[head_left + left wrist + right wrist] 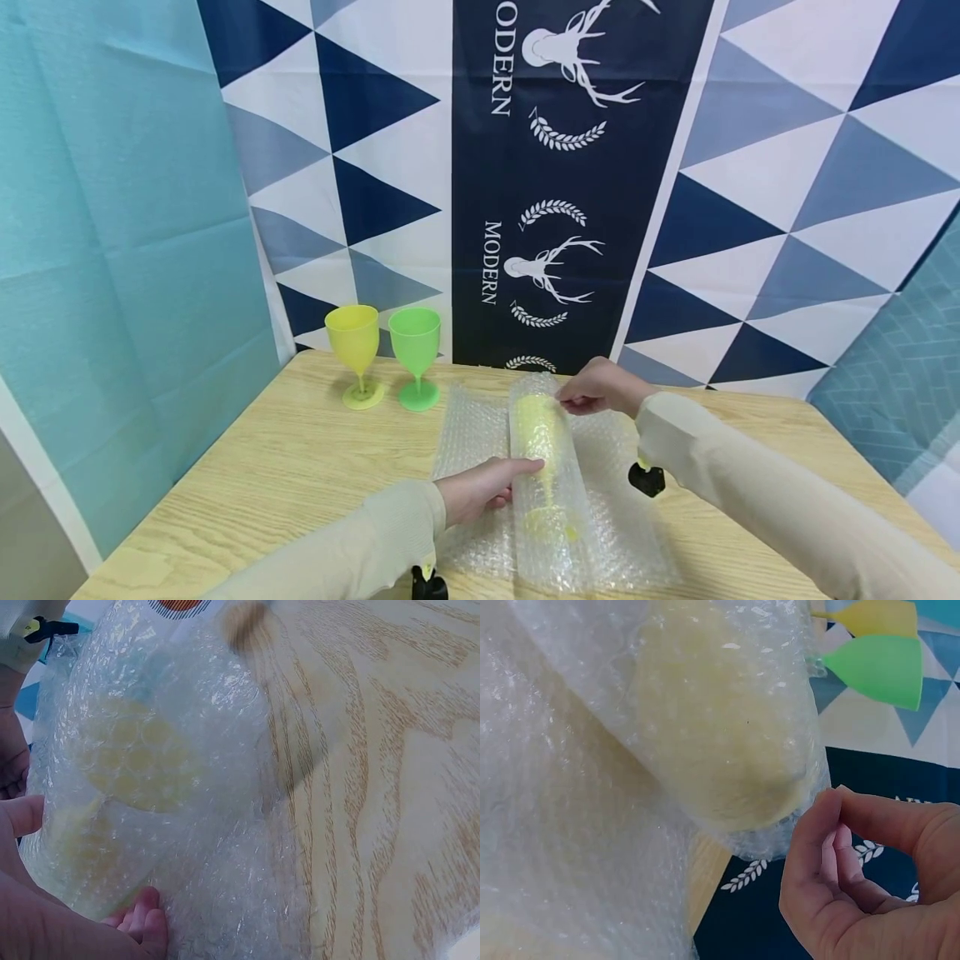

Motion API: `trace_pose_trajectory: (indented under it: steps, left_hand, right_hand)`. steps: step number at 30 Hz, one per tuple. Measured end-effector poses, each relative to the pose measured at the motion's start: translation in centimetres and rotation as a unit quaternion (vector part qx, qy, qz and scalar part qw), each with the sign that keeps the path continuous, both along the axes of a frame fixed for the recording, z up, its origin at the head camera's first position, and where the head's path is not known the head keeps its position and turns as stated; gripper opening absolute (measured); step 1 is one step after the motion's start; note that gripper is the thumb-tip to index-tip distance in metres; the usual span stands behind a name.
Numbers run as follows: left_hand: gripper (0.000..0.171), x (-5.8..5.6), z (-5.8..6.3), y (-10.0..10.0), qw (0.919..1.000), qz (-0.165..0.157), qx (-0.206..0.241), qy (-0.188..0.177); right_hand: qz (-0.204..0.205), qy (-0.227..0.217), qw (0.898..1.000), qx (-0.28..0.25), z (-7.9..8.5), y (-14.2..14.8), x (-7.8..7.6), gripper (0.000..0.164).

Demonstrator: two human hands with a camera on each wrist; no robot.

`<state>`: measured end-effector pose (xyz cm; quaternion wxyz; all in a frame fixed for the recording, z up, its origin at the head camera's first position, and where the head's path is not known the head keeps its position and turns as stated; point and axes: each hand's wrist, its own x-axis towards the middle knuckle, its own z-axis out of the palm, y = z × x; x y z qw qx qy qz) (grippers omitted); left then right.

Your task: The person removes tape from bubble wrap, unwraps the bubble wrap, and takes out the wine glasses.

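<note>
A yellow plastic goblet (542,433) lies on its side inside rolled bubble wrap (627,533), its bowl away from me and its foot toward me. My left hand (483,490) grips the roll from the left, thumb on top and fingers low at its side. Through the layers, the left wrist view shows the yellow foot (135,757) blurred. At the far end, my right hand (603,387) pinches the wrap's edge between thumb and forefinger, beside the goblet's rim. In the right wrist view that pinch (877,870) is at the wrap's corner.
Another yellow goblet (352,337) and a green goblet (416,337) stand upright at the back left of the wooden table (300,467). A patterned curtain (390,108) hangs right behind the table's far edge. Loose wrap spreads flat on both sides of the roll.
</note>
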<state>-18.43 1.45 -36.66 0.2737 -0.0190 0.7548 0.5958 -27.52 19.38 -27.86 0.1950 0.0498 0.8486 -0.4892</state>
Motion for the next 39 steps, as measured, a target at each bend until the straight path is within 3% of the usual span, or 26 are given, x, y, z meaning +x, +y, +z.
trace_pose_trajectory:
  steps: [16, 21, 28, 39]
  left_hand:
    - [0.059, 0.3, 0.2, 0.0, 0.9998, -0.008, -0.016, 0.012]
    - [0.054, 0.3, 0.1, 0.1, 0.9998, -0.003, -0.014, 0.016]
    - [0.064, 0.5, 0.2, 0.3, 0.9999, 0.008, -0.002, 0.012]
    - [0.061, 0.8, 0.1, 0.7, 0.9994, 0.026, -0.002, 0.025]
  right_hand:
    - [0.008, 0.003, 1.000, 0.001, -0.3, 1.7, 0.3, 0.012]
    - [0.008, 0.006, 1.000, 0.000, -0.2, 2.0, 0.3, 0.012]
    - [0.012, 0.010, 1.000, 0.003, -0.1, 2.1, 0.5, 0.005]
    - [0.011, 0.024, 0.999, 0.020, -0.4, 3.7, 0.6, 0.009]
